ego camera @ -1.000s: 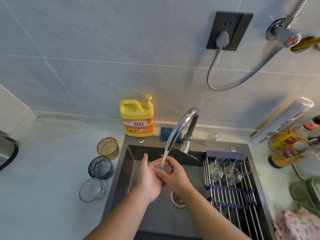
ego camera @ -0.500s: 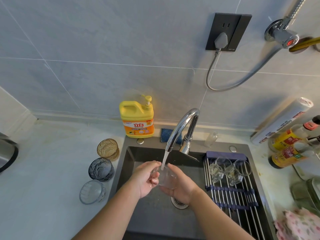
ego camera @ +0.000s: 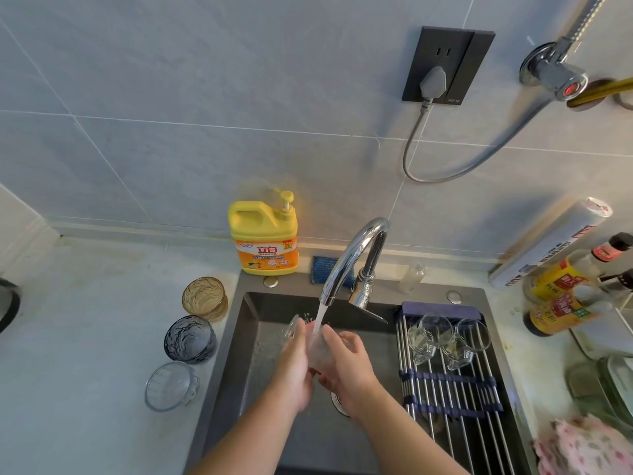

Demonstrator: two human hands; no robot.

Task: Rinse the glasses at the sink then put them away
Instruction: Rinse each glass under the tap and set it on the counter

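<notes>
**Rinsing one glass under the running tap**

The clear glass point(ego camera: 317, 353) lies tilted in the water stream point(ego camera: 320, 315) at mid-frame, mouth toward the upper left. The right hand point(ego camera: 347, 366) curls round it. The left hand point(ego camera: 294, 368) lies against its side, and I cannot tell whether it grips. Wet glass probably slips, so hold it firmly, low over the sink point(ego camera: 246, 337), and turn it so water reaches inside. The rack point(ego camera: 452, 385) at right looks the natural spot to drain it.

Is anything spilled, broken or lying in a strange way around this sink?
Nothing looks broken or spilled. The two clear glasses on the drying rack lie tipped on their sides, not upright, and a long roll leans slanted against the wall behind the bottles.
</notes>
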